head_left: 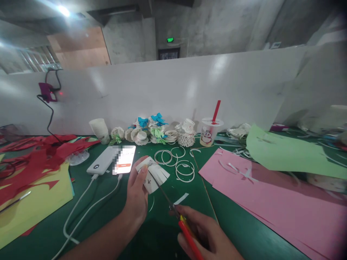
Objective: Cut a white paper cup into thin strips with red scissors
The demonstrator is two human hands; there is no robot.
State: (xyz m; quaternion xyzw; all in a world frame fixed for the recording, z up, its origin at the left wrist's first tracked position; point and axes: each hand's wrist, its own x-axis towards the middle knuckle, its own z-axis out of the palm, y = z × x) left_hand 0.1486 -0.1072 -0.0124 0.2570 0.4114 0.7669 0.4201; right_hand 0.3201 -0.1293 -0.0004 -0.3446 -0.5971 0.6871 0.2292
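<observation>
My left hand (pixel 138 187) is closed on a white paper cup (pixel 152 182) whose side is slit into strips that fan out to the right. Faint dark print shows on the cup. In my right hand (pixel 202 231) is a pair of scissors (pixel 189 236) with red and yellow handles. Its blades reach up to the left and touch the cup among the strips. A loose white paper strip (pixel 181 198) lies on the table just beyond the scissors. Several thin white paper rings (pixel 185 180) rest on the green table past the cup.
Left of the cup lie a phone (pixel 128 159), a white power bank (pixel 99 162) with cables, and red paper (pixel 35 162) over yellow paper (pixel 46 202). Pink sheets (pixel 260 195) and a green sheet (pixel 292 150) cover the right. A drink cup (pixel 209 134) and paper crafts (pixel 151 130) line the partition.
</observation>
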